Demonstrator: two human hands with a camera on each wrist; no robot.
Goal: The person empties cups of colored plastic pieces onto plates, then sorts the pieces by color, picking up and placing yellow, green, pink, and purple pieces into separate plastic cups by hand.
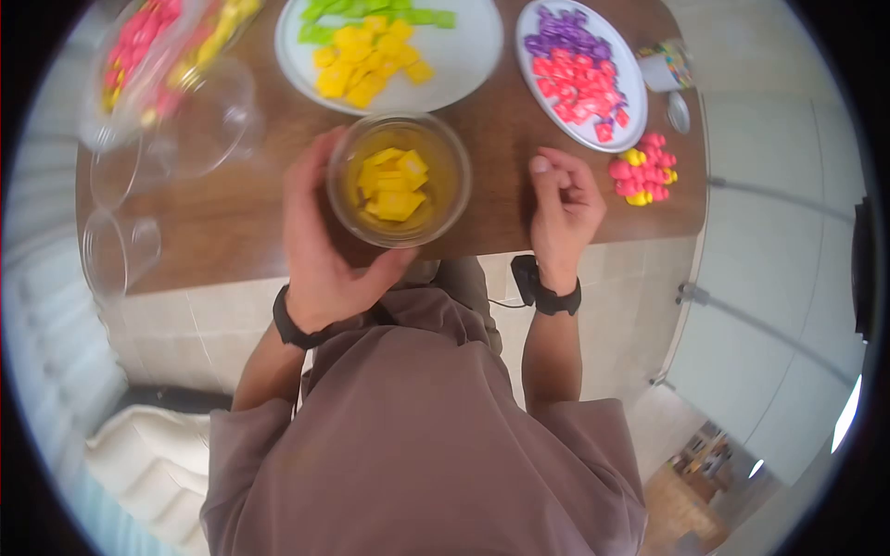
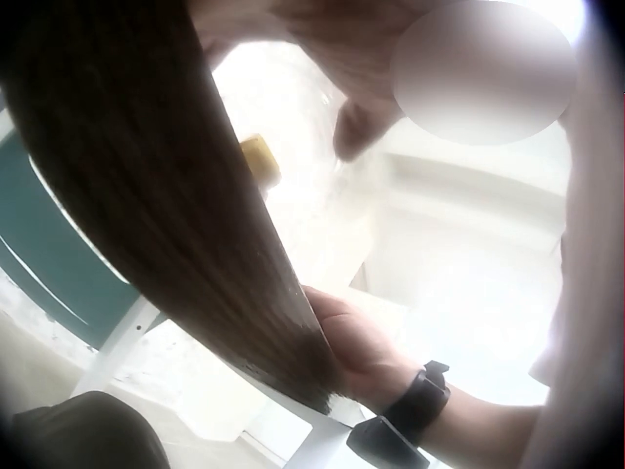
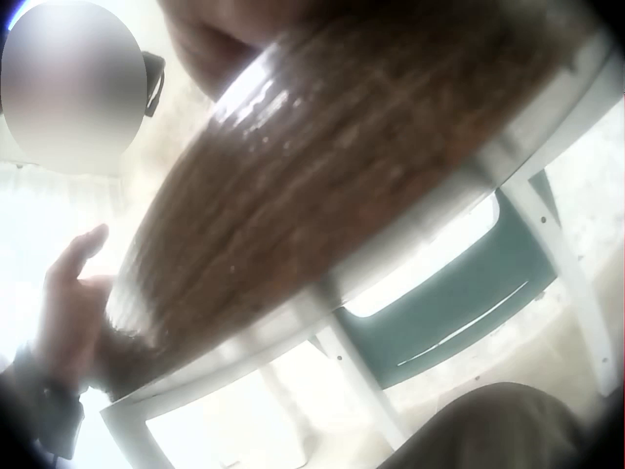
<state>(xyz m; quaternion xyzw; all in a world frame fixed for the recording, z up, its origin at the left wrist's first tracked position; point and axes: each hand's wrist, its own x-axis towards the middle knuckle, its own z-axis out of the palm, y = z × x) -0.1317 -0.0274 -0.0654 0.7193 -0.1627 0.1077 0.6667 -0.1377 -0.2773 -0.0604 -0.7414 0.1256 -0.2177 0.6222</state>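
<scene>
A clear plastic cup (image 1: 443, 219) with yellow square wrapped candies (image 1: 393, 185) inside is held by my left hand (image 1: 320, 246), thumb and fingers around its side near the table's front edge. One yellow candy (image 2: 259, 161) shows at the table edge in the left wrist view, where bright light washes out the cup. My right hand (image 1: 567, 199) rests at the front edge with its fingers loosely curled, and no object shows in it. Close to its right lies a cluster of pink and yellow candies (image 1: 654, 170).
Behind the cup is a white plate (image 1: 292, 65) of green and yellow candies. An oval plate (image 1: 633, 79) holds purple and red ones. Clear cups (image 1: 107, 250) and a bag of candies (image 1: 139, 56) are at left. A small tub (image 1: 658, 72) and a lid (image 1: 679, 113) stand far right.
</scene>
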